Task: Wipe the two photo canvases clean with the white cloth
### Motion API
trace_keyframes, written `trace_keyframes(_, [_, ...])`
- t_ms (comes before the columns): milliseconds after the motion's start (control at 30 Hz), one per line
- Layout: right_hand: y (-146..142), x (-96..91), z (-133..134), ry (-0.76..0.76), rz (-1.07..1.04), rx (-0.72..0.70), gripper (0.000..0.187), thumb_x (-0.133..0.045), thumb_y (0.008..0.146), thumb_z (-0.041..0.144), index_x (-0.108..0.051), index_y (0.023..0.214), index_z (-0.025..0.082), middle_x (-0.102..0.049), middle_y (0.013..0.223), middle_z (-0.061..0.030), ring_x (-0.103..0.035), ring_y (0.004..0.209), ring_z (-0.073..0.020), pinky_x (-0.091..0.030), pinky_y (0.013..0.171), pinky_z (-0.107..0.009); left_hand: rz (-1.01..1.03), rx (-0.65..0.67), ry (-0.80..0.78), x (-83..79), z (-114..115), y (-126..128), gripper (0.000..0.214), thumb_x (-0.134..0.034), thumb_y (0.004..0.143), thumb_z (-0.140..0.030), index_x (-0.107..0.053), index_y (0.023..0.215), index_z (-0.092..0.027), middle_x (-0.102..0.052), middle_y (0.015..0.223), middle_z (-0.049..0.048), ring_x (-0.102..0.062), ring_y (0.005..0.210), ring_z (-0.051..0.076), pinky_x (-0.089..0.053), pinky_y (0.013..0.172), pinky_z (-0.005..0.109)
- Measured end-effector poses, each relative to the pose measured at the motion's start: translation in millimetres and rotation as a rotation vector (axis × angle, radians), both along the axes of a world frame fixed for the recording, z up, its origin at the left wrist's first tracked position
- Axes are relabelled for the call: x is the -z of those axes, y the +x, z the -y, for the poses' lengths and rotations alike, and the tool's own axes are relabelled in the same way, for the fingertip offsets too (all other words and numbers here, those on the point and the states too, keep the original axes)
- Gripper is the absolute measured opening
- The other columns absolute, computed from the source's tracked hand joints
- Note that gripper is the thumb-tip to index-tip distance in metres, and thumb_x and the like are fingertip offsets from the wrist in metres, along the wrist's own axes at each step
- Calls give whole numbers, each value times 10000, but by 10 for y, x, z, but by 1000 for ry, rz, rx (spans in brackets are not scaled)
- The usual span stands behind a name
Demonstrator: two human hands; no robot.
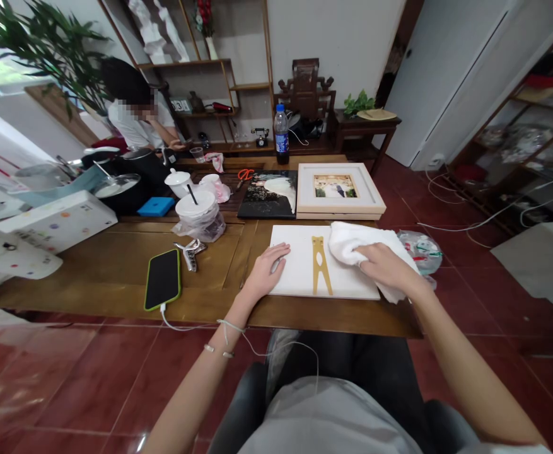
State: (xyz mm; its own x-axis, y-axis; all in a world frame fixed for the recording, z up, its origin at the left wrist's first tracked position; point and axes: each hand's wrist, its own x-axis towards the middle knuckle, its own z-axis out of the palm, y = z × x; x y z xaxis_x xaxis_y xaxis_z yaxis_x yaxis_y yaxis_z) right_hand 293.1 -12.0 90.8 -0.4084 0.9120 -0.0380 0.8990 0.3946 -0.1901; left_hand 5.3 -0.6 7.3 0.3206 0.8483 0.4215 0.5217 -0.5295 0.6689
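On the wooden table in front of me lies a flat white board [295, 271] with a gold A-shaped piece [317, 247] on its middle. My left hand [267, 268] rests on the board's left edge, fingers stretched out and holding nothing. A bunched white cloth [345, 238] covers the right part of the board and hangs past its edge. My right hand [383, 265] is closed on this cloth and presses it down; some of its fingertips are hidden in the folds.
Behind the board sit a white picture frame [375, 200] and a dark photo panel [267, 205]. A charging phone [162, 280], foil [192, 252], lidded cup [195, 205] and blue box [156, 206] are left. A bottle [281, 135] stands behind; another person [139, 116] sits far left.
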Motion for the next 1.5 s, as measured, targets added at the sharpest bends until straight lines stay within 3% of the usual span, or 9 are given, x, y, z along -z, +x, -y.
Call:
trace_keyframes(167, [229,-176,306,-13,-52,-127,333,-411,727,144,-640,964,190,-672,975,-73,-588,921,-249,-434,801,-330,-3,-2,-2,-2,4,1,295,-452,867,-174,-625,1106,-169,-626,1203,103,-517,1208,217,-345,1075,461])
trace_keyframes(367, [480,-430,342,382,90,264,112,-503,740,192,-610,757,163,-650,742,-129,-611,681,-282,-455,616,-370,4,2,-4,-7,6,-1,298,-454,869,-178,-621,1116,-170,-624,1206,102,-517,1207,211,-345,1076,451])
trace_keyframes(433, [398,-429,358,491,67,306,200,-464,758,127,-642,832,182,-672,946,-155,-622,888,-319,-475,755,-414,6,1,-3,-11,7,-1,294,-457,867,-181,-625,1109,-174,-628,1201,100,-519,1205,212,-349,1073,450])
trace_keyframes(500, [245,-360,368,544,12,197,314,-414,788,75,-665,890,235,-572,1261,-102,-462,1214,-318,-383,978,-469,6,0,-1,-14,8,0,293,-459,866,-182,-626,1106,-174,-629,1199,101,-520,1204,213,-351,1072,450])
trace_keyframes(600, [17,-136,336,447,-10,-79,340,-431,789,41,-691,766,261,-390,1438,36,-146,1395,-283,-165,1117,-541,-1,-2,-2,-16,8,-1,293,-458,866,-181,-625,1107,-177,-627,1204,99,-518,1207,216,-349,1072,461])
trace_keyframes(733, [-59,201,234,214,19,-271,412,-466,612,-48,-706,792,235,-411,1424,23,-183,1379,-328,-143,1085,-631,-5,-3,-3,-16,8,-2,290,-460,865,-180,-628,1101,-187,-629,1201,93,-524,1200,216,-349,1073,463])
trace_keyframes(900, [-20,365,94,172,-33,-248,454,-471,602,25,-699,957,194,-277,1491,-48,-178,1379,-326,-158,1076,-613,-11,5,1,-21,12,-8,299,-455,869,-178,-621,1118,-179,-620,1214,91,-513,1212,211,-349,1077,447])
trace_keyframes(1133, [-109,327,-53,148,-79,-200,495,-430,623,41,-680,1020,199,-403,1431,-37,-184,1381,-303,-110,1086,-618,-27,11,5,-31,10,-6,296,-450,875,-182,-623,1114,-158,-624,1206,105,-518,1206,208,-363,1069,439])
trace_keyframes(1500, [77,-20,903,-206,-151,-275,486,-395,599,25,-685,906,266,-433,1405,21,-177,1386,-241,-142,1140,-524,-18,-3,-1,-14,17,2,296,-454,875,-190,-620,1120,-182,-617,1220,88,-510,1215,217,-338,1085,455])
